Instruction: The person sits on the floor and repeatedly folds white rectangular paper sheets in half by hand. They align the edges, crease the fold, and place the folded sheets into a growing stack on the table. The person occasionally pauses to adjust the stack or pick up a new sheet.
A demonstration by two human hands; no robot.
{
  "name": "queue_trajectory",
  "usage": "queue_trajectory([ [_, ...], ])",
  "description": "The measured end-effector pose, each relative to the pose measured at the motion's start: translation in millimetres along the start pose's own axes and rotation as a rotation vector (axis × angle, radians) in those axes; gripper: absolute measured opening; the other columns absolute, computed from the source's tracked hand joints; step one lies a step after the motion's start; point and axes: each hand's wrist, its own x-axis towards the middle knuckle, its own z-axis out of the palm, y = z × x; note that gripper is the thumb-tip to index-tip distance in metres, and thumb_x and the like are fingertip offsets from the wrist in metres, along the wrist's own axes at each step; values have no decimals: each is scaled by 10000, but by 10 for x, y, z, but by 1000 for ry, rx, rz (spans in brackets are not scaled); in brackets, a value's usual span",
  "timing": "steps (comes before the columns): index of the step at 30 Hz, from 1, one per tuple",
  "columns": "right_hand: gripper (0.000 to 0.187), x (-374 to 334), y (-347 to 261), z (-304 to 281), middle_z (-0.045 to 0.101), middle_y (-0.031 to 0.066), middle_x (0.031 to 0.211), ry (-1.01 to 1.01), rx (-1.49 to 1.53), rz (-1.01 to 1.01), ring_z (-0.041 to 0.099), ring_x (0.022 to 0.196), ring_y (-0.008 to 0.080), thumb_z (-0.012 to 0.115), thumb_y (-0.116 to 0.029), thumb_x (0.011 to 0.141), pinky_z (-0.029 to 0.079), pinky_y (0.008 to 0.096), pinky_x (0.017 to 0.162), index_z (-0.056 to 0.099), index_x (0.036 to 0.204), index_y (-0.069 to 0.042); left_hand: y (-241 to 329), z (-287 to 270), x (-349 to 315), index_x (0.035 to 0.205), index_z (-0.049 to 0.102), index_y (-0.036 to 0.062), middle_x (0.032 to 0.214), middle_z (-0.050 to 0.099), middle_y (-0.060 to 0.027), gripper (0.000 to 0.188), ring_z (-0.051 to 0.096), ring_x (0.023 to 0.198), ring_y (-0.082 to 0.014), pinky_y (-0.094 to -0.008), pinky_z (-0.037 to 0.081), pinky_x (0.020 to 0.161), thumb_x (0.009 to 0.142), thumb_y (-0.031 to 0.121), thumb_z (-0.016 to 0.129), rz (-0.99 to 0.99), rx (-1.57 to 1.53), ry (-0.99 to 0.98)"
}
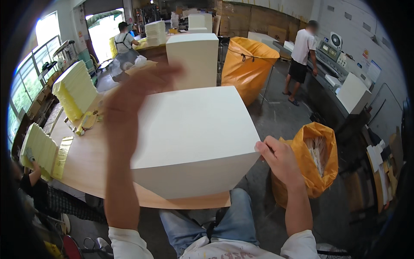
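Note:
In front of me a tall stack of white paper stands at the edge of a light wooden table. My right hand is at the stack's near right corner, its thumb against the top edge and its curled fingers pinching the side. Raised above the stack's left part is my left hand, smeared by motion. Its fingers point right, but whether it holds anything does not show. A second white paper stack stands just beyond the first.
An orange sack hangs on a stand beyond the stack, and another orange sack with paper scraps sits at my right. Yellowish stacks line the table's left side. A person stands at a machine; other people work at left.

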Motion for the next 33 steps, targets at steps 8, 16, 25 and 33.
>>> queue_trajectory([
  [8,398,-10,-43,95,564,91,667,7,158,-12,538,610,171,585,-302,1078,443,345,596,520,830,4,1120,-1447,-172,1340,628,22,1409,610,-237,525,594,1300,-347,-471,391,1171,1016,434,598,349,-467,291],
  [16,415,-78,66,94,561,97,679,2,145,17,546,631,151,570,-311,1090,454,329,614,496,830,4,826,-1645,-504,1292,647,13,1347,642,-210,472,615,1250,-325,-450,415,1144,1020,394,591,228,-429,392],
  [25,405,-48,24,93,563,76,661,10,237,11,564,640,137,570,-294,1094,453,318,613,503,826,3,638,-1491,-436,1238,669,4,1277,679,-180,416,639,1195,-299,-426,443,1113,1025,350,582,163,-432,382],
  [33,450,-31,-43,12,599,44,656,-4,52,49,577,630,113,612,-352,1068,425,293,597,580,776,-11,533,-486,-54,1191,687,-4,1215,712,-153,371,660,1146,-276,-405,468,1086,1029,310,575,189,-359,20],
])
